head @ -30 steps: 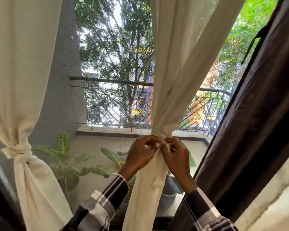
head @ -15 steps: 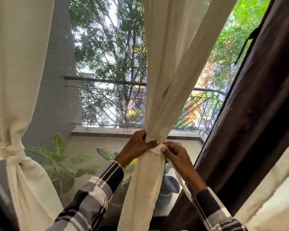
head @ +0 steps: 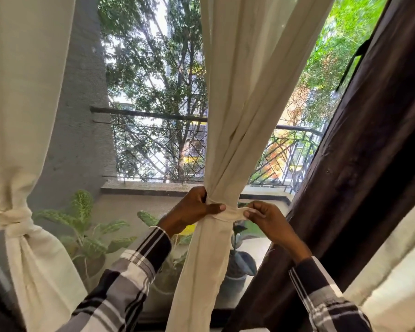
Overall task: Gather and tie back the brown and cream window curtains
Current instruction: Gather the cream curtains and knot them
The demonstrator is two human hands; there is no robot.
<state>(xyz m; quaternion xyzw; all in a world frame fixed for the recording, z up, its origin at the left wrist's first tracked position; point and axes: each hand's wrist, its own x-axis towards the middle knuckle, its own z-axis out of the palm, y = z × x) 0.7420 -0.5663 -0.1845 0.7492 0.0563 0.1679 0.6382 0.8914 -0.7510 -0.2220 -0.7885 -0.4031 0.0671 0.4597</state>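
A cream curtain (head: 240,104) hangs in the middle of the window, gathered into a narrow waist. A cream tie band (head: 229,214) is wrapped around that waist. My left hand (head: 192,210) grips the gathered curtain from the left, thumb pressed on the band. My right hand (head: 266,218) pinches the band's free end just to the right of the curtain. A second cream curtain (head: 17,116) at the left is tied with a knot (head: 12,220). A dark brown curtain (head: 359,176) hangs loose at the right.
Behind the glass is a balcony with a metal railing (head: 153,144), a grey pillar (head: 82,116) and potted plants (head: 86,233). A cream fabric surface (head: 398,283) fills the lower right corner. Trees stand beyond.
My hands have drawn apart: the right one has pulled the band's end out to the right while the left one holds the gathered curtain. The view has shifted slightly.
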